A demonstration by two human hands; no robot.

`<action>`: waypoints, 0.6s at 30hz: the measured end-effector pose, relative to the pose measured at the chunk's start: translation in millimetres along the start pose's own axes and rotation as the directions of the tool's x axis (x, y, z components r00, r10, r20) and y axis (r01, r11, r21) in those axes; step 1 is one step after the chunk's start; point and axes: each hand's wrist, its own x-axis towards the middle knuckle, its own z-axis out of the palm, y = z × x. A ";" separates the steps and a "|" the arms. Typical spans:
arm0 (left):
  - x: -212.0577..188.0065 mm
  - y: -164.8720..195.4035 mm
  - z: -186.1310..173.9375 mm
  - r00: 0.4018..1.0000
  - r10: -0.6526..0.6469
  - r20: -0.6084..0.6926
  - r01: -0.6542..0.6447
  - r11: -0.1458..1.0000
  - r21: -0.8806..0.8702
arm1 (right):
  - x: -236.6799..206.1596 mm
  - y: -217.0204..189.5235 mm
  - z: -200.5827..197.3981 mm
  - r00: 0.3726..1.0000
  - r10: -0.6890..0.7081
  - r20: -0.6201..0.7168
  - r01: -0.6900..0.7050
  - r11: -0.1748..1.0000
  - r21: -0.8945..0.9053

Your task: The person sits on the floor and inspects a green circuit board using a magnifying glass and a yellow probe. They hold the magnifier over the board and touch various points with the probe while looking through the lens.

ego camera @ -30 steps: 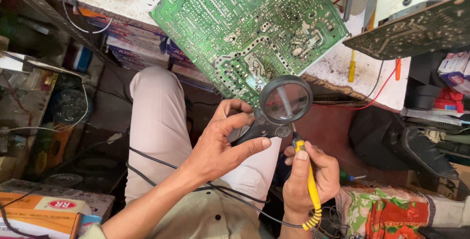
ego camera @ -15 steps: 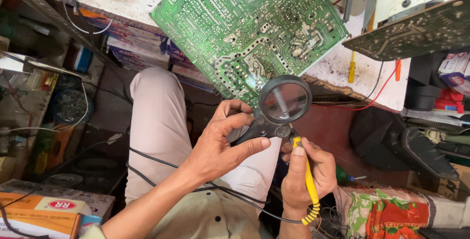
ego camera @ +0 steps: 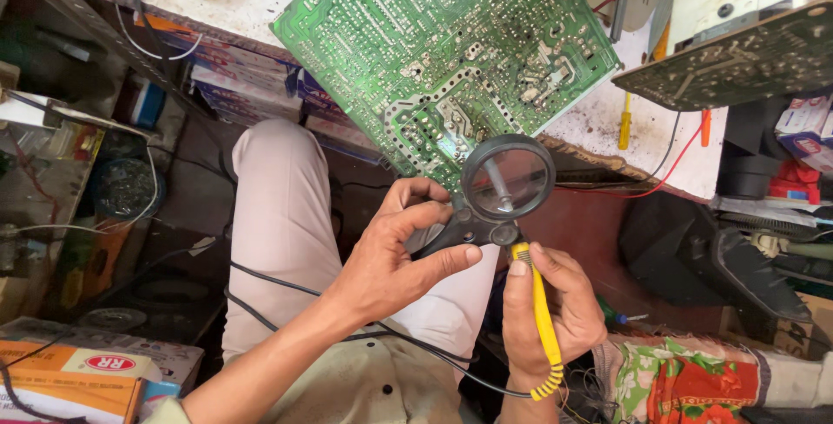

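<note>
Below green circuit board (ego camera: pixel 434 51), left hand (ego camera: pixel 390 255) gripping round black magnifier (ego camera: pixel 506 183)

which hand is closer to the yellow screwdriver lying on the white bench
Right. The right hand, holding a yellow soldering iron, sits below the yellow screwdriver. The left hand, gripping the magnifying glass, is farther left.

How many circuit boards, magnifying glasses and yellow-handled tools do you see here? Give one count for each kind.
Circuit boards: 2, a green board and a darker board.
Magnifying glasses: 1, in the left hand, magnifier.
Yellow-handled tools: 2, a soldering iron in the right hand, a screwdriver.
Total: 5
</note>
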 end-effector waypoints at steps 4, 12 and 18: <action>0.1 -0.8 -0.1 1.000 -0.004 0.002 0.004 1.000 -0.021 | 8.9 -11.7 -2.9 0.998 -0.035 0.046 0.037 0.998 -0.045; 0.7 -1.7 -0.5 1.000 -0.018 -0.002 0.018 0.998 -0.065 | 16.9 -20.8 -1.4 0.996 -0.059 0.060 0.065 0.992 -0.106; 0.2 -1.3 -0.8 1.000 -0.025 0.006 0.026 0.995 -0.099 | 16.4 -21.9 -1.4 0.996 -0.057 0.063 0.065 0.990 -0.123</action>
